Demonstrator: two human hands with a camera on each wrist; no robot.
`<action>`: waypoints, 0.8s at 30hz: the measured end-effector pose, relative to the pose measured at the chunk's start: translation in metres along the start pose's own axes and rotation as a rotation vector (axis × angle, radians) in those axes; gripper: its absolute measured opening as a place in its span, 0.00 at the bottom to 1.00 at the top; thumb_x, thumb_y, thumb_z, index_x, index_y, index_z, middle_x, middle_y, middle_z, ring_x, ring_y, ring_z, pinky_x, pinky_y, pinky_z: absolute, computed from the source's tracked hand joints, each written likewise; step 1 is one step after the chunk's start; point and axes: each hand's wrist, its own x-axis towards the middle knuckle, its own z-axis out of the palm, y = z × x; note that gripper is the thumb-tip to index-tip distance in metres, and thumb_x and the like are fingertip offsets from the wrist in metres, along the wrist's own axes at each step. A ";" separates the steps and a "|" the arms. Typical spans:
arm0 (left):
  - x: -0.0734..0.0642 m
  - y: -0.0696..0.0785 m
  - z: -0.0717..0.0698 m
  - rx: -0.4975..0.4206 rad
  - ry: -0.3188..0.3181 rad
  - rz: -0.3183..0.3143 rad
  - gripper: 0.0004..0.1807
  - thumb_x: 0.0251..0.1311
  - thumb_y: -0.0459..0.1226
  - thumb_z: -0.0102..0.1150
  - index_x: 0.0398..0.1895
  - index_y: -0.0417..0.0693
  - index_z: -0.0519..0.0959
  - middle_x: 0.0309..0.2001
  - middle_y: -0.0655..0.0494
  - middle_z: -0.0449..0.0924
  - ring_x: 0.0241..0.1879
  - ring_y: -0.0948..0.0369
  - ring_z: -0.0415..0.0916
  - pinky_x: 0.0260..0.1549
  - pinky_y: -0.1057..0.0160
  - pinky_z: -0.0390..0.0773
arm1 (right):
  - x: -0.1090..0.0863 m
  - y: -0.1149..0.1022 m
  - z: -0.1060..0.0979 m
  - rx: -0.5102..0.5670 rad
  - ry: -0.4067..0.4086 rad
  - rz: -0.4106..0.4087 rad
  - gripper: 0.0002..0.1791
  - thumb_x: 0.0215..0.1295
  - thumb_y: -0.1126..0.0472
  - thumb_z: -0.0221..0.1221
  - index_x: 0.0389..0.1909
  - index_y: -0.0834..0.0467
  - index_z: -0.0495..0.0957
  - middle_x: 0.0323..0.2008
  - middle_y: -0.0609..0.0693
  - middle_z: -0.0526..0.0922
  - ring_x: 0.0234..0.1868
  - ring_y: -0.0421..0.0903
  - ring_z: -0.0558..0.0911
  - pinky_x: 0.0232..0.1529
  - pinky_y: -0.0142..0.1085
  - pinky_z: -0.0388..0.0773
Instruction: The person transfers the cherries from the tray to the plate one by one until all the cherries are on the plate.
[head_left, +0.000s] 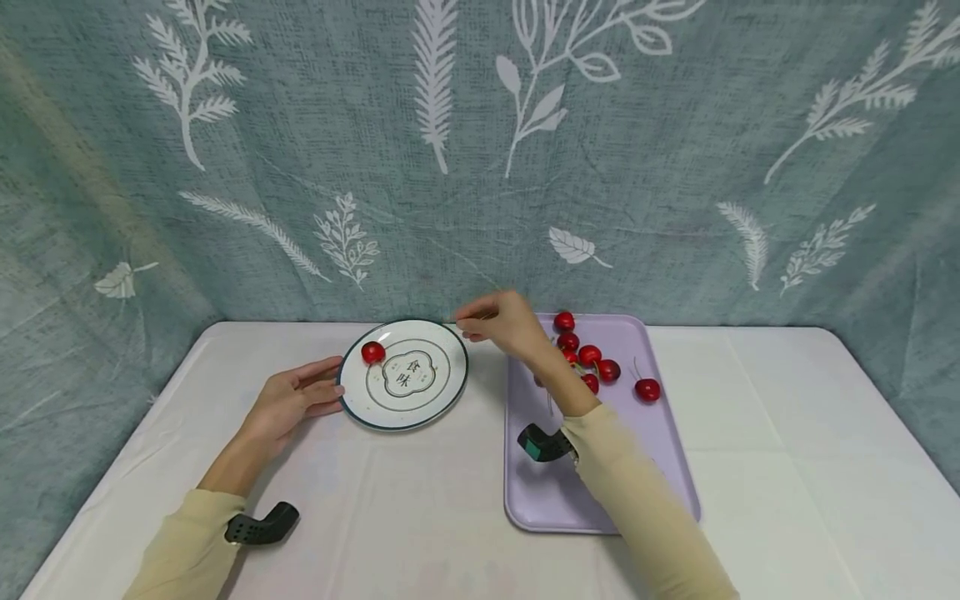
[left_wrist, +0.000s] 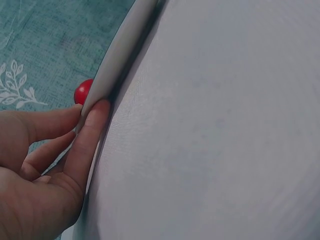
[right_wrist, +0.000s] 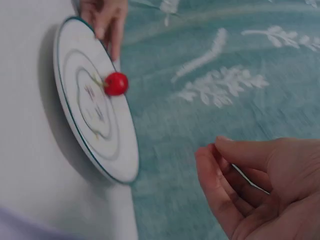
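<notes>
A white plate point(head_left: 401, 414) with a dark rim and printed characters lies on the table, left of centre. One red cherry point(head_left: 372, 352) sits on its upper left part; its stem shows in the right wrist view. My left hand point(head_left: 296, 397) pinches the plate's left rim, thumb above and fingers underneath, as the left wrist view shows. My right hand point(head_left: 498, 321) hovers by the plate's upper right rim, thumb and index tips close together, fingers loosely bent. I see nothing held in it. Below the right forearm lies a lilac tray point(head_left: 622, 333) with several cherries point(head_left: 589, 356).
A single cherry point(head_left: 648, 390) with an upright stem lies apart near the tray's right side. My right forearm hides part of the tray. A white cloth point(head_left: 780, 417) covers the table, and a green leaf-patterned curtain point(head_left: 480, 208) hangs behind it.
</notes>
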 end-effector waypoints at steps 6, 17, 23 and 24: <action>-0.002 0.000 -0.003 -0.003 0.008 -0.001 0.34 0.67 0.28 0.56 0.74 0.34 0.56 0.70 0.32 0.57 0.42 0.73 0.80 0.47 0.67 0.83 | -0.004 0.003 -0.026 -0.033 0.025 -0.003 0.13 0.66 0.70 0.60 0.49 0.71 0.81 0.47 0.64 0.84 0.45 0.59 0.84 0.52 0.50 0.83; -0.001 0.002 0.000 -0.002 0.017 -0.009 0.33 0.67 0.27 0.55 0.73 0.34 0.58 0.70 0.32 0.59 0.41 0.72 0.80 0.46 0.67 0.83 | -0.021 0.026 -0.078 -0.284 0.067 -0.065 0.13 0.66 0.66 0.61 0.48 0.69 0.83 0.45 0.61 0.85 0.44 0.55 0.84 0.45 0.43 0.84; 0.001 -0.001 0.001 0.009 0.026 -0.009 0.33 0.67 0.28 0.55 0.73 0.34 0.57 0.70 0.32 0.59 0.42 0.71 0.80 0.47 0.66 0.83 | -0.031 0.043 -0.112 -0.394 0.018 -0.081 0.13 0.67 0.65 0.61 0.48 0.68 0.83 0.44 0.60 0.85 0.44 0.53 0.84 0.46 0.43 0.84; 0.001 0.000 0.002 0.009 0.025 -0.010 0.33 0.67 0.28 0.55 0.74 0.34 0.57 0.70 0.32 0.59 0.42 0.71 0.80 0.47 0.66 0.83 | -0.034 0.046 -0.118 -0.396 0.016 -0.079 0.13 0.67 0.65 0.61 0.48 0.68 0.83 0.45 0.61 0.85 0.44 0.54 0.84 0.46 0.44 0.84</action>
